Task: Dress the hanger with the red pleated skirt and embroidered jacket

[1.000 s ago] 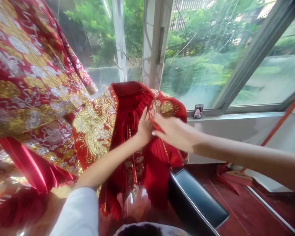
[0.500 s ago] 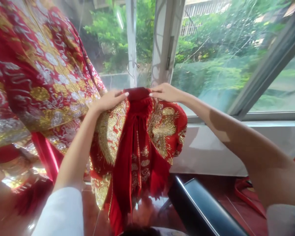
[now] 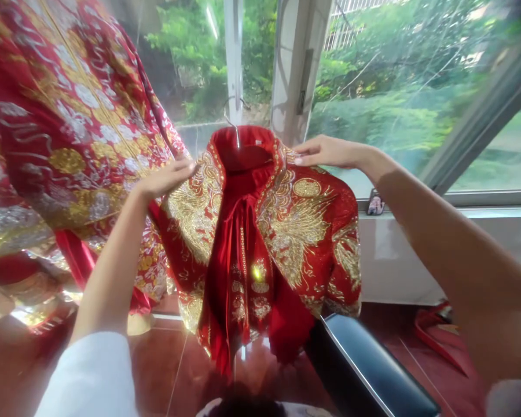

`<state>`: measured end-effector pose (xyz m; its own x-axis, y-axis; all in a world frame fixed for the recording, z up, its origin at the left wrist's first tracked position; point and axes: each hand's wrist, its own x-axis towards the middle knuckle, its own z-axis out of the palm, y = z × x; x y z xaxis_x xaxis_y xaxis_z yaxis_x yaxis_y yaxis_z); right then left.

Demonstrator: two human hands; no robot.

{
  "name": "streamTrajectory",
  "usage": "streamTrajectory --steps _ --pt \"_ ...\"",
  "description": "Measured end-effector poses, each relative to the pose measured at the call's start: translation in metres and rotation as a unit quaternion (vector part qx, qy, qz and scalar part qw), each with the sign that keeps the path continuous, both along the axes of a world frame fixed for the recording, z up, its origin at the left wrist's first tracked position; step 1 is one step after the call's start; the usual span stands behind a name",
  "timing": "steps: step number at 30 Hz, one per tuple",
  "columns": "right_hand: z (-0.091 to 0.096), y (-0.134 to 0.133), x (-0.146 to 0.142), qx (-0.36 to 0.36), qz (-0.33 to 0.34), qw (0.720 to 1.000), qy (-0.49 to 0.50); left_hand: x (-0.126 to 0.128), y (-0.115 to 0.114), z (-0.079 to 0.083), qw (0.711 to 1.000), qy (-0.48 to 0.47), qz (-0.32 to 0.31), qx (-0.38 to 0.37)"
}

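We are looking at the small red embroidered jacket (image 3: 295,231), hanging on a wire hanger (image 3: 231,116) in front of the window frame (image 3: 297,69), just right of a bigger red and gold robe (image 3: 61,127) that is filling the left side. Half a second ago both hands were meeting at the top of the collar. Now they are sitting apart, one on each shoulder end of the hanger. The left hand (image 3: 167,176) is lying flat, fingers stretched, on the jacket's left shoulder, touching the gold panel. The right hand (image 3: 325,152) is also flat and extended, fingertips resting on the right shoulder beside the collar. Neither is closing around cloth. The collar is now standing open with the hook showing above it, and the right shoulder is spreading wider than before, so we are judging the jacket to be settling onto the hanger, with the smoothing passing from the collar out to the shoulders. The front panels are hanging loose over the red floor (image 3: 165,359). A dark bench (image 3: 369,370) is standing near the hem, and a small photo (image 3: 375,204) is leaning on the window sill (image 3: 481,211).
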<state>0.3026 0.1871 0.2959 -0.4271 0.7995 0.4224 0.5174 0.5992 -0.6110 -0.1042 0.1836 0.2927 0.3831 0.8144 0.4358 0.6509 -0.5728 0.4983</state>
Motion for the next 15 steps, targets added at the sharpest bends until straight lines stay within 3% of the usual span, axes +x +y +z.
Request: streamTrajectory --steps 2,4,7,9,11,13,15 --pt "-0.015 -0.007 0.017 -0.096 0.040 0.994 -0.024 -0.023 -0.001 -0.014 1.000 -0.006 0.012 -0.014" --pt "-0.031 -0.019 0.020 -0.118 0.028 0.993 0.008 -0.028 -0.008 -0.029 0.999 -0.015 0.027 -0.017" --pt "-0.054 -0.047 -0.002 0.002 -0.111 0.993 0.048 0.005 -0.028 -0.054 0.983 -0.049 0.157 0.080" --pt "-0.065 -0.064 -0.023 0.105 -0.248 0.963 0.031 0.040 -0.040 -0.071 0.931 -0.069 0.300 0.196" --pt "-0.071 -0.074 -0.036 0.170 -0.341 0.925 0.016 0.067 -0.048 -0.084 0.890 -0.067 0.362 0.270" --pt "-0.073 -0.074 -0.037 0.188 -0.341 0.921 0.017 0.074 -0.052 -0.090 0.883 -0.056 0.354 0.302" --pt "-0.072 -0.067 -0.024 0.164 -0.252 0.953 0.030 0.058 -0.052 -0.087 0.900 -0.052 0.305 0.307"
